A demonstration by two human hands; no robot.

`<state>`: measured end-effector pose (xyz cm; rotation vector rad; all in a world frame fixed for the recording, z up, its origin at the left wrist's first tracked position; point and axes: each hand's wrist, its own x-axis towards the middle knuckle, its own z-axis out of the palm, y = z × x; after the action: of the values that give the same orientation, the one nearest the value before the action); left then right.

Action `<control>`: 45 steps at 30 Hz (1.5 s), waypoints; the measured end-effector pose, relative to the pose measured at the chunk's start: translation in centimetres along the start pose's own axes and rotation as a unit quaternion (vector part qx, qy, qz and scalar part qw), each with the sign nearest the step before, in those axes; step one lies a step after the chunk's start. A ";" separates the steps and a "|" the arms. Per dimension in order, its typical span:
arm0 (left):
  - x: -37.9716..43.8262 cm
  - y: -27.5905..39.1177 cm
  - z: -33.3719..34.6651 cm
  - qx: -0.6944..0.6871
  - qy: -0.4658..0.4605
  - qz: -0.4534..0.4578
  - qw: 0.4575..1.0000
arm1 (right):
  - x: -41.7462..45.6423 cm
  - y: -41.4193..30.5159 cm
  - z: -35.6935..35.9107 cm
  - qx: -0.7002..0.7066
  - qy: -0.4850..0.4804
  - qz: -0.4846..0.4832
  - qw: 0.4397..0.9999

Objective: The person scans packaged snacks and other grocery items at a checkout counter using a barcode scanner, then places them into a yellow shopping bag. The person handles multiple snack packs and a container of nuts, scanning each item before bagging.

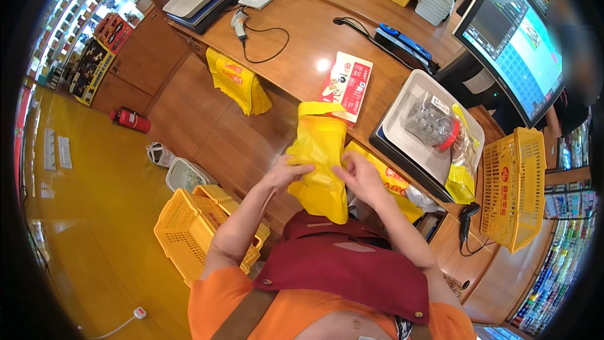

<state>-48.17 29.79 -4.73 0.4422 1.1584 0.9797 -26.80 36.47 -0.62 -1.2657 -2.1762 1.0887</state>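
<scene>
A yellow plastic carrier bag [321, 160] hangs in front of me at the counter's edge. On its left side, my left hand [289, 174] grips the film with the thumb across it. My right hand [362, 177] pinches the bag's right side between thumb and bent fingers. The handle loop at its top reaches over a red and white printed packet [350, 87] lying on the wooden counter [292, 33]. Behind my right hand, more yellow printed bags [391, 177] hang below the counter.
Right of my hands, a white tray [401, 118] holds a red-lidded plastic jar [429, 120] and a clear-and-yellow bag [462, 165]. A yellow basket [514, 189] and monitor [514, 52] stand beyond, near a person's arm [554, 123]. A barcode scanner [239, 23] lies far left; baskets [198, 231] stand beside me.
</scene>
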 end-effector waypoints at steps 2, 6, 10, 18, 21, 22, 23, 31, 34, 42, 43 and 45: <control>-0.6 0.4 0.6 0.006 0.015 0.003 1.000 | 0.2 -0.5 -0.4 0.032 0.069 -0.008 0.997; 0.1 -2.0 4.0 0.088 0.012 0.133 0.987 | 0.7 -0.1 1.4 0.169 -0.092 0.056 0.980; -0.9 -1.8 2.7 0.102 0.110 0.093 0.984 | 0.3 2.5 0.9 0.311 -0.025 0.140 0.940; -4.6 -4.2 -19.7 -0.380 0.447 0.202 0.785 | -2.4 11.7 0.4 -0.188 0.096 0.079 0.974; -6.7 1.7 -10.8 -0.099 0.470 0.289 0.828 | -2.3 12.4 1.4 -0.119 -0.034 0.168 0.978; -7.8 3.1 -9.2 0.003 0.464 0.308 0.830 | -2.5 9.4 0.8 -0.197 -0.102 0.135 0.966; -8.0 3.9 -7.0 0.118 0.440 0.363 0.813 | -2.1 5.0 -0.8 -0.176 -0.095 0.015 0.980; -11.1 19.3 0.5 0.715 0.247 0.255 0.603 | 15.5 -11.1 -5.3 -0.136 0.007 -0.270 0.953; -14.4 30.7 -9.6 0.688 0.442 0.426 0.388 | 20.7 -20.2 -11.3 -0.240 0.339 -0.504 0.757; 3.2 34.2 -18.4 0.736 0.376 0.421 0.374 | 35.8 -20.7 -9.4 -0.287 0.355 -0.517 0.724; 8.0 32.6 -22.7 0.834 0.247 0.205 0.449 | 37.3 -17.8 -7.9 -0.330 0.219 -0.442 0.805; 12.0 31.9 -23.5 0.761 0.151 0.219 0.591 | 39.3 -10.6 -6.2 -0.445 -0.055 -0.189 0.874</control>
<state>-81.86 52.52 3.20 2.0841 2.1004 0.1433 -48.69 69.79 9.76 -0.9884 -2.9766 -0.0570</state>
